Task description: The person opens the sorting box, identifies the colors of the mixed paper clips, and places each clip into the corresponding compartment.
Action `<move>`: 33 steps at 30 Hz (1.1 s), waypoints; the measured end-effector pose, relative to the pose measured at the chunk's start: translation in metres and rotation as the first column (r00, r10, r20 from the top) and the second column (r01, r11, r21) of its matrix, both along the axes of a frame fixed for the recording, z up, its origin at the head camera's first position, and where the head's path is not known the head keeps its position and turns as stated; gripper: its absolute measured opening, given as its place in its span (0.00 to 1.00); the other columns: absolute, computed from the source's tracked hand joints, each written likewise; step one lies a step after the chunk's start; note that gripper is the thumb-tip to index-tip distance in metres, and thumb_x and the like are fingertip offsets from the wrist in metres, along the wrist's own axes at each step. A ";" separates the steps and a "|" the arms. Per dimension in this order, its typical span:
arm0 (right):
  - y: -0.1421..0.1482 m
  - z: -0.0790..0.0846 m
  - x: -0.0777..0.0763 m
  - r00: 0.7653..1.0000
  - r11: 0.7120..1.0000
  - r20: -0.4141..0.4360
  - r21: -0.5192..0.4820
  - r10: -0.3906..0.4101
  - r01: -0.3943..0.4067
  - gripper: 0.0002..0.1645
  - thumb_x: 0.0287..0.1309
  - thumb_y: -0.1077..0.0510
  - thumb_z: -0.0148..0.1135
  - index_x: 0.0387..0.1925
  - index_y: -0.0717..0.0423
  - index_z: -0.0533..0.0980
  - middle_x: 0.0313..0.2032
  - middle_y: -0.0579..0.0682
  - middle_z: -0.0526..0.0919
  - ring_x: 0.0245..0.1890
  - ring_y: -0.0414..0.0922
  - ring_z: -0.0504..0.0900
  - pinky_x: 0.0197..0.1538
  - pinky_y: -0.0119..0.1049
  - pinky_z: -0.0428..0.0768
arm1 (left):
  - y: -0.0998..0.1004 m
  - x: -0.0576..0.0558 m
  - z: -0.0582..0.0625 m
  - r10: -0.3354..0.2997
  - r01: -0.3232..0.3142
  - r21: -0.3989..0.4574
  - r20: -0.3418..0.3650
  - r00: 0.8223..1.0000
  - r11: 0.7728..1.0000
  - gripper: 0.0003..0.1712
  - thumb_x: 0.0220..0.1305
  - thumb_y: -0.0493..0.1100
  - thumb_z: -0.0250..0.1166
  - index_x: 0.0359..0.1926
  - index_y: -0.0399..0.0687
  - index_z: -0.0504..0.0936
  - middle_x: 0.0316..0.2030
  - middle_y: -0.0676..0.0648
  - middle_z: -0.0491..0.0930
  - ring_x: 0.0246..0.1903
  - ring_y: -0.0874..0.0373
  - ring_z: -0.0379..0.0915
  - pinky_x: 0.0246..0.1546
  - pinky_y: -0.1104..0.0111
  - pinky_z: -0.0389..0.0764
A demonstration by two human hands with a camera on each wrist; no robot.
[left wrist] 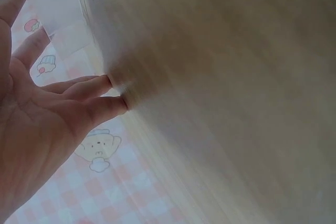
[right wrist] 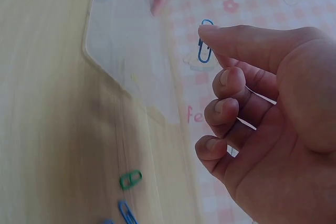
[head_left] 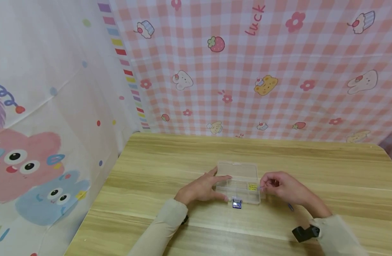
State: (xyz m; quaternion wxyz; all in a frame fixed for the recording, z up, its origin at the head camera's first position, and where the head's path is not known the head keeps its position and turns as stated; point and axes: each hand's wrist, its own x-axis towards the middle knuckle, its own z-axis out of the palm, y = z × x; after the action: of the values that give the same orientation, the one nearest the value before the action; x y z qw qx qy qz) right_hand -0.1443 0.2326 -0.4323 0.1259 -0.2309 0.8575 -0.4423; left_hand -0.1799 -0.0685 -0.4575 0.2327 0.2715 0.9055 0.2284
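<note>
A clear plastic compartment box (head_left: 237,170) lies on the table with its lid raised at the back. My left hand (head_left: 202,186) is at the box's left side, fingers spread and fairly straight, with one finger reaching over the compartments and the thumb near the front edge. In the left wrist view, two fingertips (left wrist: 118,103) touch the table. My right hand (right wrist: 278,93) pinches a blue paper clip (right wrist: 205,53) between thumb and forefinger, just right of the box. A small blue object with silvery parts (head_left: 237,204), resembling a binder clip, sits at the box's front edge.
A green paper clip (right wrist: 130,179) and a blue one (right wrist: 126,212) lie on the wooden table (head_left: 144,227), below the right hand. A yellow label (head_left: 252,186) shows at the box's right. Behind the table hangs a pink checked cloth (head_left: 196,60).
</note>
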 end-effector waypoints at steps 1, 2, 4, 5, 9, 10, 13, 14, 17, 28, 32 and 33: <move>-0.002 0.000 0.000 1.000 1.000 0.004 -0.002 0.007 -0.007 0.04 0.61 0.67 0.63 0.32 0.56 0.79 0.24 0.44 0.69 0.26 0.35 0.67 0.26 0.30 0.67 | 0.000 0.000 0.000 0.000 0.000 0.001 0.003 1.000 1.000 0.43 0.58 0.66 0.67 0.73 0.76 0.62 0.79 0.41 0.40 0.74 0.33 0.45 0.71 0.43 0.56; -0.004 -0.001 0.000 1.000 1.000 0.005 -0.002 0.012 -0.012 0.05 0.61 0.67 0.63 0.33 0.55 0.79 0.24 0.44 0.70 0.26 0.35 0.68 0.27 0.29 0.67 | 0.000 0.000 0.000 0.001 -0.001 0.003 0.006 1.000 1.000 0.43 0.58 0.65 0.68 0.73 0.76 0.62 0.79 0.41 0.39 0.74 0.33 0.45 0.71 0.43 0.55; -0.006 -0.002 -0.001 1.000 1.000 0.011 0.002 0.016 -0.016 0.05 0.60 0.68 0.63 0.33 0.56 0.79 0.24 0.43 0.70 0.26 0.35 0.68 0.27 0.29 0.67 | 0.000 0.000 0.000 0.003 -0.003 0.007 0.013 1.000 1.000 0.43 0.58 0.65 0.68 0.73 0.76 0.62 0.79 0.41 0.39 0.74 0.34 0.44 0.72 0.43 0.54; -0.008 -0.003 0.000 1.000 1.000 0.014 0.003 0.019 -0.019 0.05 0.60 0.68 0.63 0.33 0.56 0.79 0.24 0.44 0.70 0.26 0.36 0.68 0.27 0.29 0.68 | 0.000 0.000 -0.001 0.003 -0.003 0.008 0.015 1.000 1.000 0.43 0.58 0.65 0.68 0.73 0.76 0.62 0.79 0.42 0.39 0.74 0.35 0.43 0.72 0.44 0.54; -0.011 -0.004 0.000 0.999 1.000 0.029 0.004 0.022 -0.022 0.03 0.61 0.67 0.64 0.33 0.58 0.78 0.24 0.44 0.71 0.25 0.36 0.68 0.27 0.29 0.68 | 0.000 -0.001 -0.001 0.004 -0.004 0.009 0.018 1.000 1.000 0.43 0.58 0.65 0.68 0.73 0.77 0.61 0.79 0.42 0.39 0.74 0.35 0.43 0.72 0.43 0.53; -0.011 -0.005 0.000 0.999 1.000 0.034 -0.002 0.026 -0.026 0.02 0.61 0.67 0.64 0.33 0.58 0.78 0.24 0.44 0.71 0.25 0.36 0.68 0.27 0.29 0.68 | 0.000 -0.001 -0.002 0.003 -0.003 0.010 0.018 1.000 1.000 0.43 0.58 0.65 0.68 0.73 0.77 0.61 0.79 0.42 0.39 0.74 0.35 0.43 0.72 0.43 0.53; -0.013 -0.006 0.001 0.998 1.000 0.055 -0.002 0.022 -0.022 0.03 0.60 0.68 0.63 0.33 0.58 0.78 0.24 0.45 0.72 0.25 0.36 0.69 0.27 0.28 0.68 | 0.000 -0.001 -0.002 0.002 -0.002 0.009 0.019 1.000 1.000 0.43 0.58 0.66 0.68 0.73 0.77 0.61 0.79 0.42 0.39 0.75 0.35 0.43 0.72 0.43 0.53; -0.013 -0.007 0.001 0.998 1.000 0.061 -0.001 0.021 -0.021 0.03 0.60 0.68 0.63 0.33 0.59 0.78 0.24 0.45 0.72 0.25 0.36 0.69 0.27 0.28 0.68 | 0.000 -0.001 -0.002 0.000 0.000 0.010 0.017 1.000 1.000 0.43 0.58 0.66 0.68 0.73 0.77 0.61 0.79 0.42 0.39 0.75 0.36 0.43 0.72 0.44 0.52; -0.013 -0.009 0.001 0.998 1.000 0.064 0.003 0.017 -0.018 0.04 0.61 0.69 0.62 0.33 0.59 0.78 0.25 0.45 0.72 0.25 0.36 0.69 0.26 0.28 0.68 | 0.000 -0.001 -0.001 -0.004 0.004 0.009 0.013 1.000 1.000 0.43 0.58 0.65 0.68 0.73 0.76 0.61 0.79 0.42 0.39 0.75 0.37 0.44 0.73 0.44 0.51; -0.013 -0.009 0.000 0.997 1.000 0.073 0.022 0.013 -0.015 0.01 0.62 0.66 0.62 0.34 0.60 0.79 0.25 0.45 0.72 0.25 0.37 0.69 0.27 0.28 0.68 | 0.000 -0.001 0.001 0.000 0.000 0.010 0.014 1.000 1.000 0.43 0.58 0.65 0.68 0.73 0.77 0.61 0.79 0.41 0.39 0.75 0.37 0.44 0.73 0.45 0.50; -0.013 -0.009 0.000 0.996 0.999 0.086 0.030 0.006 -0.009 0.03 0.62 0.64 0.63 0.35 0.62 0.78 0.25 0.45 0.72 0.26 0.37 0.69 0.27 0.29 0.68 | 0.000 -0.001 0.000 0.006 -0.007 0.007 0.013 1.000 1.000 0.43 0.58 0.65 0.68 0.73 0.77 0.62 0.79 0.42 0.40 0.75 0.37 0.44 0.73 0.45 0.52; -0.013 -0.009 -0.001 0.996 0.999 0.089 0.031 0.005 -0.007 0.03 0.62 0.64 0.63 0.35 0.62 0.78 0.25 0.45 0.72 0.26 0.37 0.69 0.27 0.29 0.68 | 0.000 -0.001 0.000 0.008 -0.008 0.006 0.014 1.000 1.000 0.43 0.58 0.65 0.68 0.73 0.77 0.62 0.79 0.42 0.40 0.75 0.37 0.44 0.73 0.45 0.52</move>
State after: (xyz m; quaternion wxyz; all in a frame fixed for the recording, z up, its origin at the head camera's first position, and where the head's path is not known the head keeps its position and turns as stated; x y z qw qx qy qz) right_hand -0.1448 0.2195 -0.4416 0.1689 -0.2116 0.8572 -0.4380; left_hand -0.1807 -0.0687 -0.4575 0.2373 0.2669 0.9042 0.2343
